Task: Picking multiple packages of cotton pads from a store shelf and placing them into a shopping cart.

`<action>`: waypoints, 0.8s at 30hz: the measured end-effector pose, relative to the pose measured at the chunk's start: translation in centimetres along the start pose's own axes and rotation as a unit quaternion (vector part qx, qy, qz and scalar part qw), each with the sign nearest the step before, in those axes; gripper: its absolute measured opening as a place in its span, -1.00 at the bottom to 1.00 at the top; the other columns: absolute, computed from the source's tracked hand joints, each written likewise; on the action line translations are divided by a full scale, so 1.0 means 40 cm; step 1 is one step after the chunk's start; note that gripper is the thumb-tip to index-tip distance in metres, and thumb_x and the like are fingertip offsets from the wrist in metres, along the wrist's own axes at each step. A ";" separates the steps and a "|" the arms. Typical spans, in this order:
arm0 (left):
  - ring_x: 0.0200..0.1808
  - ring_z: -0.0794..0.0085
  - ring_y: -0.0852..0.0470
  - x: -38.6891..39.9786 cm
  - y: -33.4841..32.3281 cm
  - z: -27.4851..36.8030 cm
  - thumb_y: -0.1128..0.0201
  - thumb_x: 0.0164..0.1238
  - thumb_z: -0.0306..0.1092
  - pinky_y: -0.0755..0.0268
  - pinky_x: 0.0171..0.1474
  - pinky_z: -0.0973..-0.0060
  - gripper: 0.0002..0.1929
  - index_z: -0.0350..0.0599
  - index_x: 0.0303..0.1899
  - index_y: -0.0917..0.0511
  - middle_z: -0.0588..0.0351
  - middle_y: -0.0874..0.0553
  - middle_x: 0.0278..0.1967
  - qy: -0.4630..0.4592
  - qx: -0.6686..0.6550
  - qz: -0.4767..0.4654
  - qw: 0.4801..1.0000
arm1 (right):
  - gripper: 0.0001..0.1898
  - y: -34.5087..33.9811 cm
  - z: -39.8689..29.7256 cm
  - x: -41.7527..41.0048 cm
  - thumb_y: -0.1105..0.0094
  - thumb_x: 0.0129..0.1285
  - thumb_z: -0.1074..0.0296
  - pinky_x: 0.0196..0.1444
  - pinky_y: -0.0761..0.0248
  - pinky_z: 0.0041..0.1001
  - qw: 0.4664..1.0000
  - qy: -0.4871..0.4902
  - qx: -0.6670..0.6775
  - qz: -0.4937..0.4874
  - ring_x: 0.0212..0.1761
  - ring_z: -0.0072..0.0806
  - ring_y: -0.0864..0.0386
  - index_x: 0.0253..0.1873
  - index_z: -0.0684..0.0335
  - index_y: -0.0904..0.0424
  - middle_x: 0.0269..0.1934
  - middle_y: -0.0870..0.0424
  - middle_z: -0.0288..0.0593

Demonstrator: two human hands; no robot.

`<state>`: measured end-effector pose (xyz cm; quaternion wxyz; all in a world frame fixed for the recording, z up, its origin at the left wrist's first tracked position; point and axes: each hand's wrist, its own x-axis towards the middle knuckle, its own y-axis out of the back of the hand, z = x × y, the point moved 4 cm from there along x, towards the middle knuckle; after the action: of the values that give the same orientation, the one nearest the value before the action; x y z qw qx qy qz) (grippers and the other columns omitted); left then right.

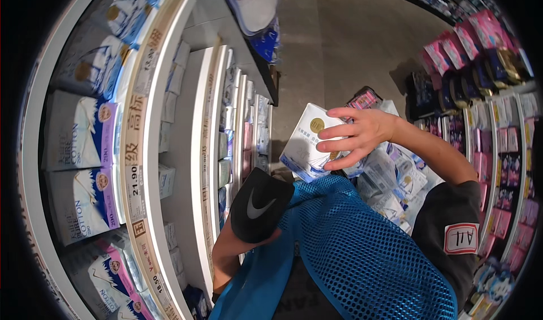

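Observation:
My right hand [356,137] lies with fingers spread across the printed face of a white sanitary pad pack [297,150] and grips it. The pack is tilted, with a gold disc and a blue sailing ship printed on it. It is held up in front of my blue mesh vest [352,226]. A black wristband [263,205] covers the end of my left forearm, which reaches towards the pack's lower side. My left hand itself is hidden. Under my right arm is a pile of loose wrapped packs [390,180], several with similar blue and white print.
Close on my left, a white shelf unit [155,150] carries pad packs [80,133] behind price strips. A white slipper [254,6] hangs at its far end. Grey floor [339,40] stretches ahead. On the right are pink packs [466,40] and stocked shelves [492,137].

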<state>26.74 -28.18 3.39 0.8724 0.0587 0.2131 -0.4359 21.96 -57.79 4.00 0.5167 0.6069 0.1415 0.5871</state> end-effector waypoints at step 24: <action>-0.03 0.48 -0.59 0.042 -0.095 0.039 -0.55 -0.16 -0.51 -0.43 0.05 0.49 -0.33 -0.23 0.11 -0.45 0.07 -0.65 -0.05 -0.035 0.170 -0.009 0.985 | -0.19 -0.148 -0.151 -0.111 -0.28 0.11 0.06 0.35 -0.09 -0.39 0.473 -0.709 0.500 0.150 0.33 -0.23 -0.26 0.38 0.32 -0.13 0.26 -0.32 0.06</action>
<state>25.14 -32.18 4.40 0.8529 0.1892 0.1061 -0.4749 18.14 -55.95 -4.55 -0.0466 0.9835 -0.0966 -0.1460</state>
